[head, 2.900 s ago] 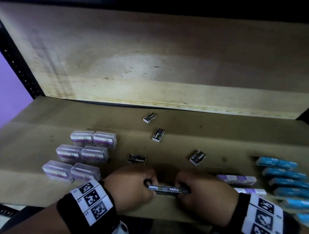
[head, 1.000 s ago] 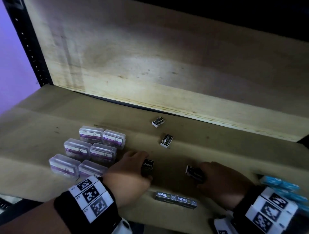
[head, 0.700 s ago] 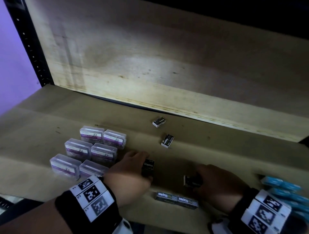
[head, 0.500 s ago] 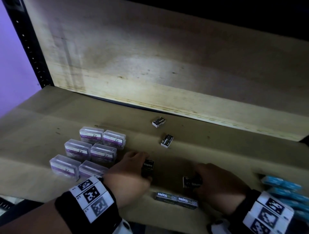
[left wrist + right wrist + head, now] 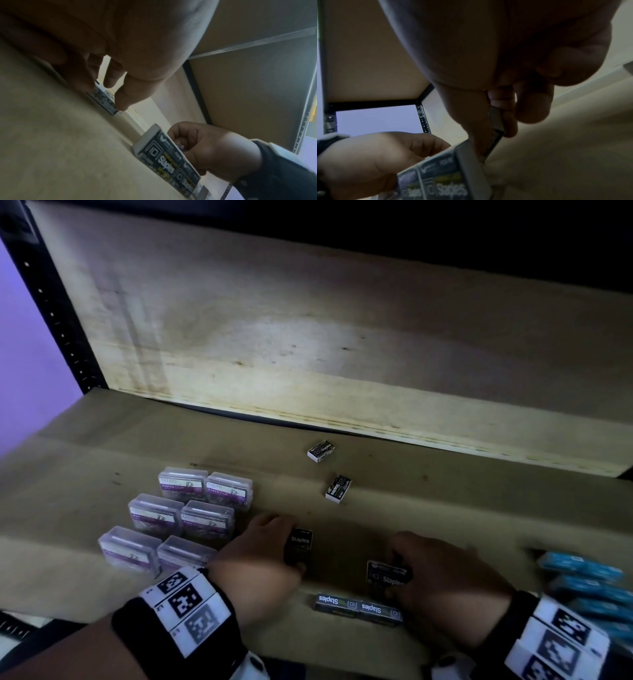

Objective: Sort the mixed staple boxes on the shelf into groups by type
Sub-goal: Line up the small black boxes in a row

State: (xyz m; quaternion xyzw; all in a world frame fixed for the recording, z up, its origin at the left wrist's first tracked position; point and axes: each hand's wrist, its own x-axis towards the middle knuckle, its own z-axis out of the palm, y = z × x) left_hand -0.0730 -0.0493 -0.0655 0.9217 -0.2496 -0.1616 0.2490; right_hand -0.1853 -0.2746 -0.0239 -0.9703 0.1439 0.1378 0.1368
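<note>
Two black boxes are in your hands, one each. Your left hand [image 5: 260, 556] lies low over the shelf [image 5: 445, 508], knuckles up, with fingers and thumb curled round the left box [image 5: 300, 545], which stands on edge on the board with its "Staples" face turned right. Your right hand [image 5: 442, 577] is bent at the wrist and pinches the right box [image 5: 387, 574] between thumb and fingertips; in the right wrist view that box [image 5: 495, 129] sits tilted in the pinch, and whether its lower corner touches the board you cannot tell.

Just in front of both hands a pair of black boxes [image 5: 358, 607] lies end to end, close to the shelf's front edge and just below the right box. Two loose black boxes lie further back, well apart from your hands: the far box [image 5: 320, 451] near the back panel [image 5: 342, 354], the near box [image 5: 338, 488] between it and your left hand.

Six clear cases [image 5: 178, 518] stand in a tight block just left of your left hand. Blue boxes [image 5: 582, 580] are stacked at the right, just beside your right wrist. Bare board lies open between your hands and from the loose boxes rightward.
</note>
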